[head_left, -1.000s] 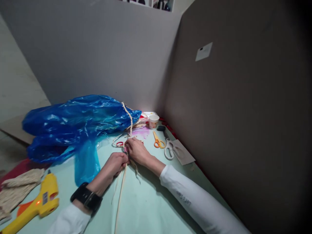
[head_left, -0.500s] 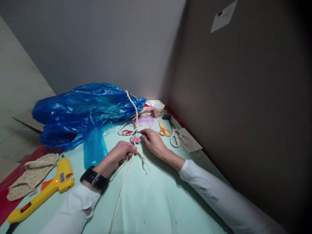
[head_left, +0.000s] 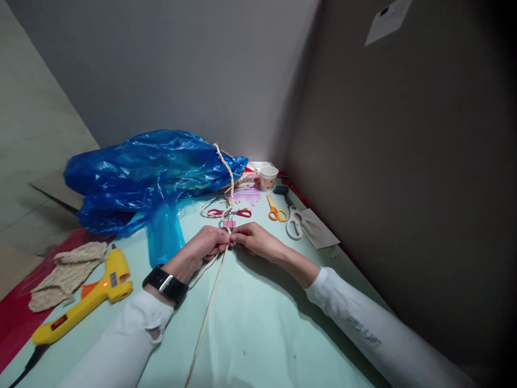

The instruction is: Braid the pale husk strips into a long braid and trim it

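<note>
From where I stand, with twelve o'clock straight away from the person, the plaited cord [head_left: 231, 186] runs up from the fingers at about twelve, its long axis pointing nearly straight ahead before it bends up towards eleven over the blue plastic bag [head_left: 153, 167]. Both hands meet at its near end, so neither is clearly closer: the left hand [head_left: 208, 243] has its fingers curled tightly round the cord, and the right hand [head_left: 258, 240] has thumb and forefinger drawn together, seemingly pinching it from the three o'clock side, though the exact grip is too small to tell. A pale loose strand [head_left: 209, 308] trails from the fingers towards seven. Just beyond the fingertips, at twelve, a pink binder clip [head_left: 230, 223] sits on the cord, with red-handled scissors [head_left: 244, 213] lying crosswise behind it, the closest things in the way on that side. At about two lie the orange scissors [head_left: 277, 214] and white-handled scissors [head_left: 295, 228], with the paper cup [head_left: 268, 181] nearer one. The yellow glue gun [head_left: 105, 289] rests well apart at eight on the bench [head_left: 258, 345].
</note>
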Available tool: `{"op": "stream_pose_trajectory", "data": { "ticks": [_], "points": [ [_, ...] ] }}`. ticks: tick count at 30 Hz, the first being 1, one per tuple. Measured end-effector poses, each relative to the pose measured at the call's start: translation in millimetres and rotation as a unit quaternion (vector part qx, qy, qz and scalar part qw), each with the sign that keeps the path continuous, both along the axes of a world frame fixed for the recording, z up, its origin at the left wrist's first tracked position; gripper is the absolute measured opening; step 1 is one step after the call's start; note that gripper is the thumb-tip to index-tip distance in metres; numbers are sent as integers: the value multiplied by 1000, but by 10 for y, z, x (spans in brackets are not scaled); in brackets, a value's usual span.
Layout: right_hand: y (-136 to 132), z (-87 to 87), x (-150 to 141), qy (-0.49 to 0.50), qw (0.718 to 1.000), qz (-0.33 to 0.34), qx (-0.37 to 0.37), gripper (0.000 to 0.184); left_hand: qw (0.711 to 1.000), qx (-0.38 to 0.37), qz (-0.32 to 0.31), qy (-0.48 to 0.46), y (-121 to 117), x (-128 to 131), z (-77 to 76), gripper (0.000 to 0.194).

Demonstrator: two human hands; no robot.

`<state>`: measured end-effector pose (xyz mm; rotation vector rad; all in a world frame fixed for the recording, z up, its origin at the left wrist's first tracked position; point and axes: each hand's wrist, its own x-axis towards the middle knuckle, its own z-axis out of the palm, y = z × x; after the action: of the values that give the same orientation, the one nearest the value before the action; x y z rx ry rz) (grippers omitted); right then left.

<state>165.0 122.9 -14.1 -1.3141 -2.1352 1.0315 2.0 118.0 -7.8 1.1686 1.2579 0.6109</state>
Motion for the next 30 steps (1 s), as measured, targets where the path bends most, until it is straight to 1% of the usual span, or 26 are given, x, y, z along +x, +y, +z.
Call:
{"op": "stream_pose_trajectory", "data": {
  "ticks": [5,9,11,15,18,19,21,23,24,26,27,29,30],
  "points": [
    [-62,49,46,-65,993,-16,98,24,1000,-2,1,5,-17,20,14,9],
    [-166,50,2,-147,974,-22,169,21,1000,9,-1,10,-40,30,12,7],
    [-202,25,-35,-185,963,-16,197,20,1000,18,0,17,-44,35,1,13],
    [-220,-61,-83,-241,942,-9,231,17,999,40,7,37,-42,54,-18,19],
    [-199,-62,-60,-260,939,4,226,13,996,65,22,54,-40,74,-27,19],
    [-186,-28,-37,-265,939,16,219,13,995,74,24,57,-38,80,-36,18],
    [-141,100,27,-273,941,44,196,12,994,91,22,61,-29,86,-71,19],
    [-56,293,92,-270,944,68,174,14,992,105,13,63,-13,86,-128,22],
    [5,399,113,-258,947,67,179,18,992,111,7,63,-2,84,-162,21],
    [161,591,108,-227,949,45,212,24,990,126,-6,63,26,78,-229,20],
    [250,663,73,-214,945,36,244,24,989,134,-14,61,42,73,-258,26],
    [437,744,-65,-214,927,54,304,25,985,158,-32,58,73,62,-304,34],
    [529,754,-164,-223,914,75,332,29,983,173,-39,56,86,55,-320,32]
  ]
}}
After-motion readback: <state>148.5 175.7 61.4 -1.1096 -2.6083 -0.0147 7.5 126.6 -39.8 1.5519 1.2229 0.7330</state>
